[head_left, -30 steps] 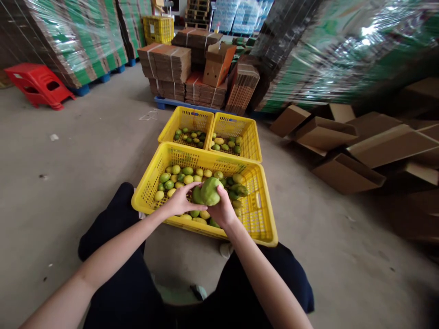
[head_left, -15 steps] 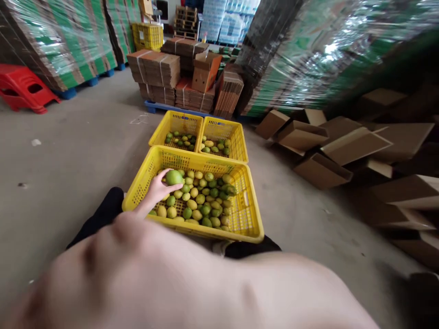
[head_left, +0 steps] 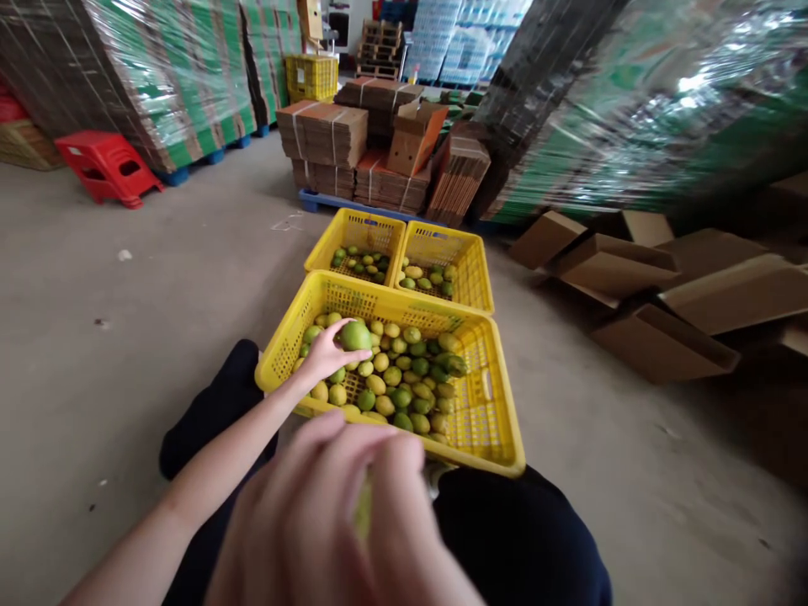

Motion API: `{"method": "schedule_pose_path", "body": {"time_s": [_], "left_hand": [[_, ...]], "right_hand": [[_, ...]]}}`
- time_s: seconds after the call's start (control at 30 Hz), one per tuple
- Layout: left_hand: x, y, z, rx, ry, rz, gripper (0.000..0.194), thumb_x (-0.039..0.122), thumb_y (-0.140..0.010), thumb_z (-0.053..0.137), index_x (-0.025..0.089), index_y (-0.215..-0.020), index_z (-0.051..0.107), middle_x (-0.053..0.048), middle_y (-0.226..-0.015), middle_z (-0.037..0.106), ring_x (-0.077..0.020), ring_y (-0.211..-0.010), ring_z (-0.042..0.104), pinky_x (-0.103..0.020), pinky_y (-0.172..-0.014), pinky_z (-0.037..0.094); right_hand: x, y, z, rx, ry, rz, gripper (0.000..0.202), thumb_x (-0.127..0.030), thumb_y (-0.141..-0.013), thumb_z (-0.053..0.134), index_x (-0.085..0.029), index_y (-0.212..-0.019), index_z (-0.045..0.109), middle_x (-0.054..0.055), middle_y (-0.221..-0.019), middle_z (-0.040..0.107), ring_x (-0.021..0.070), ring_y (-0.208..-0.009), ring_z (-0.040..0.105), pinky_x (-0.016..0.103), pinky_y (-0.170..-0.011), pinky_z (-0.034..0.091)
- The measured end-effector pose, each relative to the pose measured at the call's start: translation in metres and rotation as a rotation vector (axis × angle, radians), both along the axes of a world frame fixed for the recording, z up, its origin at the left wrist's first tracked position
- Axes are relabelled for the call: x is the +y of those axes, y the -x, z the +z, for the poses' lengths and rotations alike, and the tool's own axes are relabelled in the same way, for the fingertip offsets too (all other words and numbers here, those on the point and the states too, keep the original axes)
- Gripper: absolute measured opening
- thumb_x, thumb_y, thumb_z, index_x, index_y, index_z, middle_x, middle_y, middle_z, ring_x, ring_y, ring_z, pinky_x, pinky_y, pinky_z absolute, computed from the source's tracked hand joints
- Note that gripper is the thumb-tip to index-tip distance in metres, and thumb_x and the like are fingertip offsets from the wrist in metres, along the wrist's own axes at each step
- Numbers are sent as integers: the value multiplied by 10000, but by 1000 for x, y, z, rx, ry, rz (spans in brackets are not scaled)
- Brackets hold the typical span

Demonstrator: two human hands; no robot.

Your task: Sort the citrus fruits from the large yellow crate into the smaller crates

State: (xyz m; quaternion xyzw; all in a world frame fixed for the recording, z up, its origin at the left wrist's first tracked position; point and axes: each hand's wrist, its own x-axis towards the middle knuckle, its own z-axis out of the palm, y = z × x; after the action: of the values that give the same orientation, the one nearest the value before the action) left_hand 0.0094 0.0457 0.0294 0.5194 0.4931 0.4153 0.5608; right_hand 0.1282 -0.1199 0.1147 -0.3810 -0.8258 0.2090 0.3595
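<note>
My left hand (head_left: 332, 353) reaches over the near yellow crate (head_left: 268, 370), its fingers and thumb wrapped around a large green lemon (head_left: 355, 336). Below it, many yellow and green lemons (head_left: 376, 384) cover much of the crate's floor. Close to the camera, large and blurred, is my right hand (head_left: 321, 522), its fingers curled. A sliver of a yellow-green fruit (head_left: 363, 507) shows between its fingers and thumb; the rest of that fruit is hidden.
Two smaller yellow crates with lemons, a left one (head_left: 309, 252) and a right one (head_left: 487, 282), touch the near crate's far side. Cardboard boxes (head_left: 669, 341) lie at right. Flattened cartons (head_left: 328, 139) sit on a blue pallet behind. A red stool (head_left: 107, 164) stands at left.
My right hand, earlier a large blur across the bottom, now shows curled fingers with a fruit between them. My left hand still holds the green lemon. The view has shifted, moving the scene rightward.
</note>
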Motion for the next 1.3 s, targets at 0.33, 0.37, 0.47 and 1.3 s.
{"method": "schedule_pose_path", "body": {"time_s": [0.33, 0.37, 0.47, 1.3], "left_hand": [[-11, -7, 22, -11, -135, -114, 791, 306, -650, 896, 198, -1353, 551, -141, -1318, 642, -276, -1112, 682, -427, -953, 582], [-13, -7, 24, -3, -186, -126, 770, 313, -663, 889, 208, -1349, 556, -141, -1362, 615, -283, -1156, 661, -416, -956, 580], [-18, -8, 28, 59, -351, -145, 681, 313, -707, 859, 228, -1321, 576, -132, -1421, 572, -300, -1258, 599, -413, -990, 558], [-14, -10, 28, -300, 203, -323, 626, 386, -541, 948, 210, -963, 521, -55, -1102, 646, -244, -1044, 669, -389, -900, 566]], "right_hand": [[42, -74, 60, -211, -10, -136, 246, -396, -756, 721, -308, -985, 732, 84, -777, 735, 320, -844, 685, 487, -797, 550], [56, -79, 50, -250, 0, -216, 264, -414, -723, 762, -271, -942, 725, 88, -770, 726, 314, -814, 675, 468, -783, 536], [85, -91, 9, -35, 179, -465, 421, -517, -674, 811, -242, -965, 682, 60, -797, 729, 280, -741, 669, 404, -706, 522], [100, -88, -40, 878, 825, -587, 503, -667, -658, 779, -232, -866, 633, 16, -796, 683, 219, -735, 639, 317, -590, 509]]}}
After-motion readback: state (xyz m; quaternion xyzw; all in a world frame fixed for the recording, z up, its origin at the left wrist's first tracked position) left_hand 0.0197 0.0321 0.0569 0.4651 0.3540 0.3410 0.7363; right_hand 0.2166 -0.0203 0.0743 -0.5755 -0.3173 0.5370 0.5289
